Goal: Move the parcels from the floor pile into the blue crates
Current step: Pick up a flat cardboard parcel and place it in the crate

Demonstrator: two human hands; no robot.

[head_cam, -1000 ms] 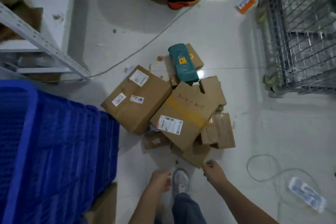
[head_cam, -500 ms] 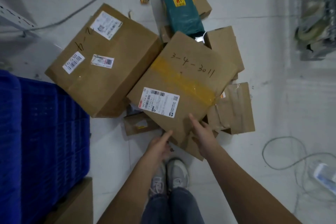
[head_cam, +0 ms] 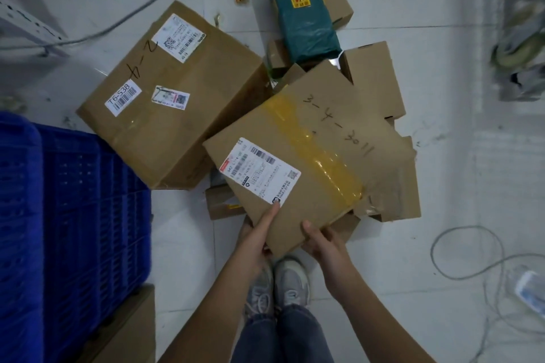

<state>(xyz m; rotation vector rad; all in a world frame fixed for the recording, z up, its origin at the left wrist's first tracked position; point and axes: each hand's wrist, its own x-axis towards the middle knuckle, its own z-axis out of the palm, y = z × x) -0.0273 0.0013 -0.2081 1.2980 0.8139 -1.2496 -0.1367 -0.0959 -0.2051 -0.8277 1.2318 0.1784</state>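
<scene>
1. Parcel with yellow tape [head_cam: 306, 156], frame centre: we grip its near corner, and it rests on the pile.
2. Left hand [head_cam: 256, 240]: thumb flat on top, other fingers hidden beneath. Right hand [head_cam: 323, 240]: thumb curled over the edge.
3. Blue crate [head_cam: 59, 230], lower left.
4. Larger box [head_cam: 174, 97], upper left.
5. Green parcel [head_cam: 300, 12], top centre.

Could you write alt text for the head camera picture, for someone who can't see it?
Seen from above, a person's left hand and right hand grip the near corner of a yellow-taped cardboard parcel atop a floor pile of boxes. A larger labelled box and a green wrapped package lie beyond; a blue crate stands at left.
</scene>
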